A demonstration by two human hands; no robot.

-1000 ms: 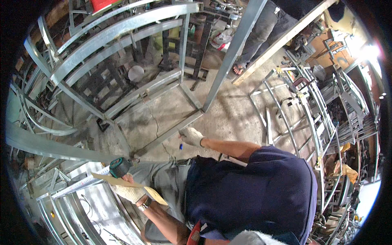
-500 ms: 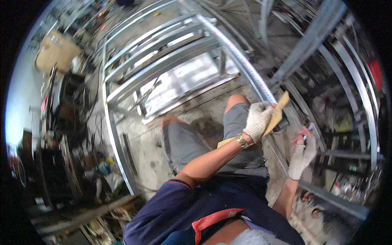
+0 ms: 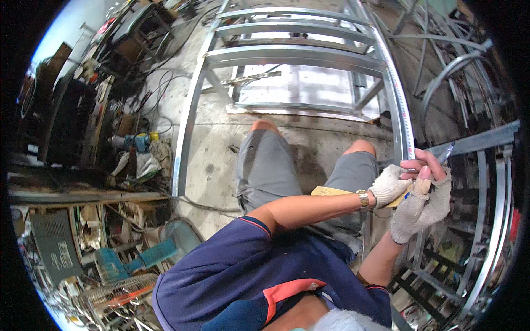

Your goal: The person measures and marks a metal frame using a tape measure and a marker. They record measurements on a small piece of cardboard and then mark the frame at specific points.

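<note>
The shirt (image 3: 243, 267) is navy and short-sleeved, its cuffs edged with thin red piping, its neck opening lined by a coral-red band (image 3: 287, 289) beside a blue collar (image 3: 240, 315). Below are grey shorts (image 3: 265, 165). Off-white knit gloves (image 3: 417, 220) have ribbed cuffs; the right one leaves fingertips (image 3: 435, 164) bare. A gold-toned metal watch (image 3: 362, 198) circles the left wrist

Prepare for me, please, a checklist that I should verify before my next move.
1. Tape measure blade along the right rail of the steel frame: ok.
2. Pen in the right hand: ok.
3. Pen uncapped: cannot tell, too small.
4. Blade marking near the hands: cannot tell, unreadable.
5. Cardboard piece clear of the visible blade: ok, beneath the left hand.
6. Knitted gloves covering all fingertips: not ok, bare right-hand fingers show.
</note>
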